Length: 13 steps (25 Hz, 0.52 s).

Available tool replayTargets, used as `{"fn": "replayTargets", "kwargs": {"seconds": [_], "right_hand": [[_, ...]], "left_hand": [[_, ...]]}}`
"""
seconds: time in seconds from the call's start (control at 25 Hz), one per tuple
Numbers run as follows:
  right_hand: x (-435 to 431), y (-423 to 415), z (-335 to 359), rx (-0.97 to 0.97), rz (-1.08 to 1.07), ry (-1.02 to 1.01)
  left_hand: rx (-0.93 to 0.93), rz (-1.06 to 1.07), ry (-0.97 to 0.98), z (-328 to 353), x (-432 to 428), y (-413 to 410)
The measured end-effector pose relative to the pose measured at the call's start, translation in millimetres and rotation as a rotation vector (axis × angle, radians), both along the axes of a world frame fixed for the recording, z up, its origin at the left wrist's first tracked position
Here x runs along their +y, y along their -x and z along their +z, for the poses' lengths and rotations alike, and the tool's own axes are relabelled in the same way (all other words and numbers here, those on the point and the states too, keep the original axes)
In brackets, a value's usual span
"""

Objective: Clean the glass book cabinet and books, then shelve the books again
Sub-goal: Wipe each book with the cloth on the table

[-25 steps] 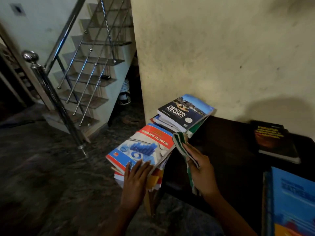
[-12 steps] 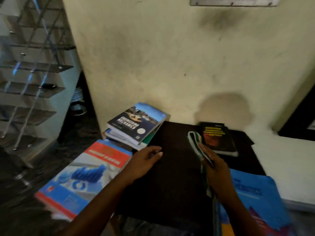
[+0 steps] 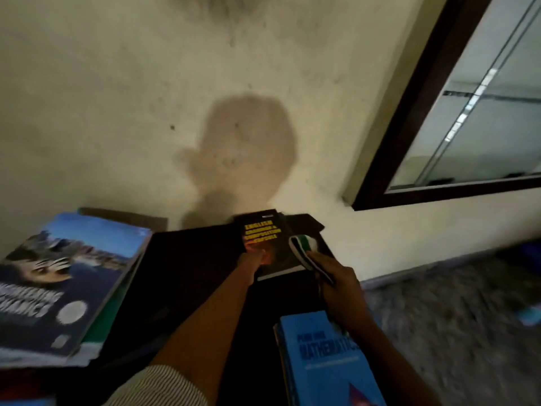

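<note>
On a dark table by a stained wall, the left hand touches a black book, grip unclear, while the right hand clutches a cloth.

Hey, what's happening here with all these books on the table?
A person is cleaning books. The left hand touches the near edge of a black English grammar book at the far end of the dark table; the right hand grips a green-and-white cloth beside it. A blue mathematics book lies nearer, an engineering mechanics book tops a pile on the left, and the glass cabinet sits to the right.
</note>
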State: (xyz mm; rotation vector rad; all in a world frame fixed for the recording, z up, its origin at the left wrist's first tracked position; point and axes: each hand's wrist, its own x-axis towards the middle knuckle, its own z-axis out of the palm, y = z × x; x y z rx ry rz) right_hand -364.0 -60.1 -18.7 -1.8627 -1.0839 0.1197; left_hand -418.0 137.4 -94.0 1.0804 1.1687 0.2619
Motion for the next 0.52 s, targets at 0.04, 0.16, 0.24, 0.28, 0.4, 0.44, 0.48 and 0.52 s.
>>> {"fn": "replayTargets", "kwargs": {"seconds": [0.04, 0.16, 0.24, 0.28, 0.4, 0.44, 0.48, 0.52], "right_hand": [[1, -7, -1, -0.005, -0.006, 0.016], [0, -22, -6, 0.029, -0.015, 0.058], [-1, -25, -6, 0.038, -0.023, 0.063], [0, -24, -4, 0.017, -0.024, 0.054], [8, -15, 4, -0.011, 0.016, 0.035], [10, -10, 8, -0.008, 0.054, 0.031], [12, -4, 11, -0.003, 0.094, 0.015], [14, 3, 15, -0.003, 0.135, -0.005]], "left_hand": [[0.018, -0.027, -0.018, -10, 3, -12], [0.287, -0.141, -0.227, -28, 4, -26], [0.325, -0.077, -0.366, -28, 2, -25], [0.227, -0.012, -0.383, -27, 2, -23], [-0.112, 0.193, -0.335, -4, -6, 3], [-0.186, 0.249, -0.331, 8, -12, 16], [-0.247, 0.302, -0.337, 20, -20, 32], [-0.295, 0.345, -0.347, 33, -27, 47]]}}
